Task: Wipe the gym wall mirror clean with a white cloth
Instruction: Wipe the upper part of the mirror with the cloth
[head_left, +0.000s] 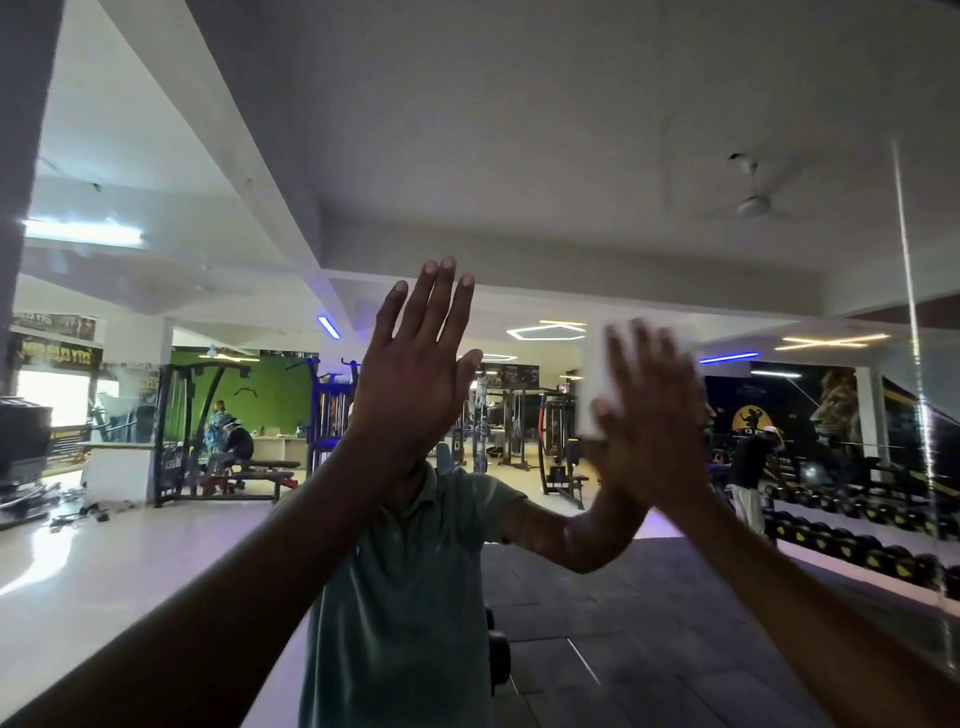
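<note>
Gym wall mirror (519, 156) faced | left hand (415, 374) held flat, fingers straight | white cloth (595, 384) pressed by flat right hand (649, 415) | wiping judged underway, cleaned extent undeterminable

2 bare forearms, teal short-sleeved polo shirt (410, 587) reflected in mirror (571, 156)

Left hand (415, 374) raising upright, 5 fingers spreading straight, right hand (649, 415) pressing flat, blurred, both bare forearms reaching upward

Wall mirror (519, 156), white cloth (589, 395) against it
</note>
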